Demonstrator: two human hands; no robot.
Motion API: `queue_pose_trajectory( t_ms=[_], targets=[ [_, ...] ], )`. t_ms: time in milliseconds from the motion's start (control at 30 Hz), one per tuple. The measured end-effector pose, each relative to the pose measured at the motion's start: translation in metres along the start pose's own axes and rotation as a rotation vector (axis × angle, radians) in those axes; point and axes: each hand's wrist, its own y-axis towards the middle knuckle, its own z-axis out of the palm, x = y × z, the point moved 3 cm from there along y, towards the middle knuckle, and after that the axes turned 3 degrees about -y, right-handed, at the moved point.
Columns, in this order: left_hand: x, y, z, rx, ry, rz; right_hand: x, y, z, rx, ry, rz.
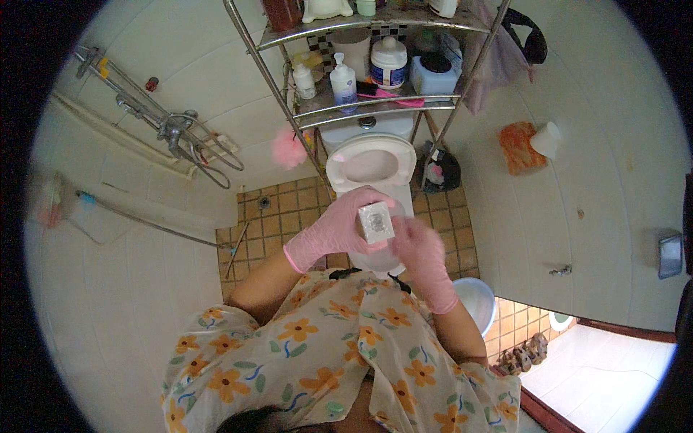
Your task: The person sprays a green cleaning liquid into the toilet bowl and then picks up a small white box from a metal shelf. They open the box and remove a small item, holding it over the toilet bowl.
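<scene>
My left hand (338, 227), in a pink glove, grips a small white box (376, 222) with a grey mark on its upturned face. Beside the box's right side is my right hand (422, 249), gloved too and blurred by motion; whether its fingers pinch anything does not show. Both hands are in front of my body, above the front of a white toilet (371, 162). Its seat is down and its lid is raised. The glove hides the box's lower left part.
A metal rack (379, 103) over the toilet holds several bottles, a white tub (389, 62) and a pink brush (398, 100). A black bin bag (446, 173) stands right of the toilet, a basin (476, 303) by my right arm. Shower fittings (176, 127) line the left wall.
</scene>
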Motion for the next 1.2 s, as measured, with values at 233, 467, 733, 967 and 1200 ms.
queue_pose_trajectory(
  t_ms=[233,467,733,967,1200],
  targets=[
    [-0.011,-0.007,-0.005,0.024,0.356,-0.011,0.084,-0.036,-0.052,-0.150,-0.193,-0.791],
    [-0.025,-0.008,-0.005,0.009,0.390,0.104,0.074,-0.032,-0.039,0.119,-0.092,-0.748],
    [-0.031,-0.005,-0.001,0.121,0.464,-0.012,0.074,-0.047,-0.042,0.011,-0.171,-0.722],
    [-0.039,-0.001,0.001,0.108,0.569,-0.045,0.080,-0.048,-0.039,-0.138,-0.125,-0.817],
    [-0.044,-0.003,0.008,0.014,0.471,-0.087,0.073,-0.048,-0.016,-0.174,0.453,-0.561]
  ],
)
